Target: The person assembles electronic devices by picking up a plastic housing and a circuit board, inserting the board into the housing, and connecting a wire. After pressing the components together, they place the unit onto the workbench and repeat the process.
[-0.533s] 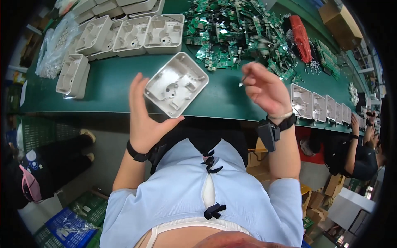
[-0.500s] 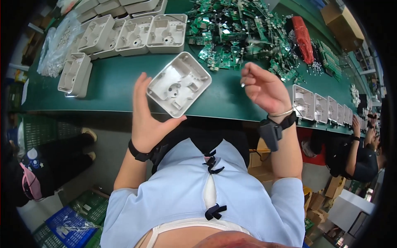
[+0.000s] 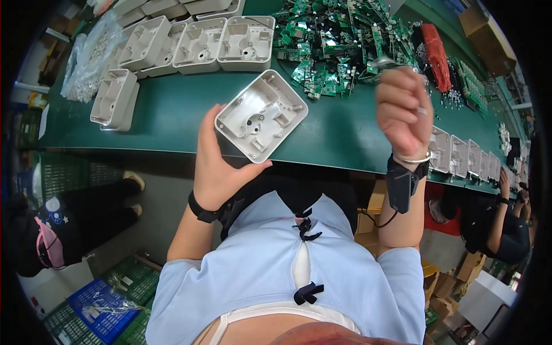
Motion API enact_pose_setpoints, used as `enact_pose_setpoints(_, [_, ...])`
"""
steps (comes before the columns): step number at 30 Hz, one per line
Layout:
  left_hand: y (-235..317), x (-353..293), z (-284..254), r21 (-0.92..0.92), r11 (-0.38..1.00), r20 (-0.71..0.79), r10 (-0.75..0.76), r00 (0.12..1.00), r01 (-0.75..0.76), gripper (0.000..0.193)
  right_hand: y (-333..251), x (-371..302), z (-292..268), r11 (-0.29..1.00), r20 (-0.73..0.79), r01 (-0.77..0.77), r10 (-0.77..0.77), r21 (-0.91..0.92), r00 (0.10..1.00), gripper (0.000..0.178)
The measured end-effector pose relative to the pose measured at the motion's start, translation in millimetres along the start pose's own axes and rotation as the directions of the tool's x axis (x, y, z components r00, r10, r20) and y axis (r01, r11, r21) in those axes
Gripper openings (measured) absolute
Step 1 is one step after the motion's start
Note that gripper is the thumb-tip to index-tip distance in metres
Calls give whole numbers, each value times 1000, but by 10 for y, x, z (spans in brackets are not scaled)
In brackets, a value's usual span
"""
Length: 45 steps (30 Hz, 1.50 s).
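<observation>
My left hand (image 3: 221,172) is curved around the left and near corner of a light grey plastic housing (image 3: 270,106). Fingers press its left side and the thumb lies at its near corner. The housing is turned at an angle over the bench's front edge, its open side with posts and ribs facing up. Off to the right, my right hand (image 3: 404,109) is raised with its fingers curled. A small whitish piece (image 3: 422,111) shows at those fingers, too small to name. Just beyond the knuckles is a blurred greyish thing (image 3: 384,61) that I cannot make out.
Similar housings (image 3: 247,43) are stacked at the back left, near a clear bag of small white parts (image 3: 95,63). A heap of green circuit boards (image 3: 330,49) lies at the back. Red bundled material (image 3: 436,57) and a row of housings (image 3: 458,154) are at right.
My right hand has moved right and turned, its fingers more curled. My left hand has closed in on the housing's side. The whole view has shifted slightly.
</observation>
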<state>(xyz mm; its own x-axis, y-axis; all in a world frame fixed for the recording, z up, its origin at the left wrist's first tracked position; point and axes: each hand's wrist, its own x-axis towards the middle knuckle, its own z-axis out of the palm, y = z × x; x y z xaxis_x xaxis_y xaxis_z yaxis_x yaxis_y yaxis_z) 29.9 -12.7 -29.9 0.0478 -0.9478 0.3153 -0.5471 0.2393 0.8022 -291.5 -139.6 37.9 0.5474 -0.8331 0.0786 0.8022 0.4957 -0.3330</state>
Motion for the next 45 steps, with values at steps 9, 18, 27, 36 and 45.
enact_pose_setpoints(9, [18,-21,-28,13,1000,12,24,1000,-24,116,77,30,-6,771,-62,-64,31,-633,998,6])
enact_pose_setpoints(18, [-40,-12,-35,2,1000,10,15,1000,-15,114,49,174,-101,659,-272,-211,10,-722,962,12])
enact_pose_setpoints(27, [-97,19,-159,-45,999,-38,2,999,-4,112,-12,131,-194,721,-231,-118,-60,-683,971,14])
enact_pose_setpoints(36, [-199,-19,-293,-140,986,-83,-100,992,87,112,-205,212,9,627,-176,-82,-88,-775,980,17])
enact_pose_setpoints(45, [-204,-90,-262,-181,981,-112,-94,989,72,114,286,155,193,834,-97,106,-187,-541,978,14])
